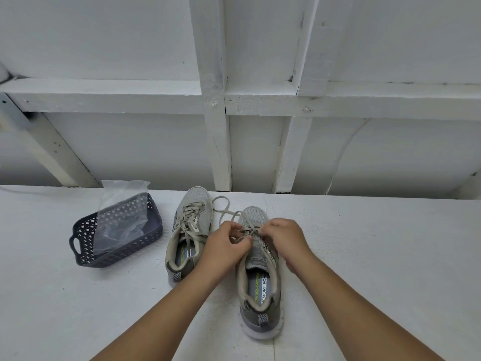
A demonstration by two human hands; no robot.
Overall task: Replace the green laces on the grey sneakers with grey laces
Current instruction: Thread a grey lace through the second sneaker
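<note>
Near the end: I'm seeing both sneakers wearing grey laces, no green in view.
Left hand [226,250] and right hand [282,239] are pinching the grey lace [226,208] over the right sneaker [260,280], finishing it; left sneaker [188,230] is sitting laced beside the basket [86,252].

Basket [86,254] left of sneakers [191,230]; bag [118,217] inside.
</note>
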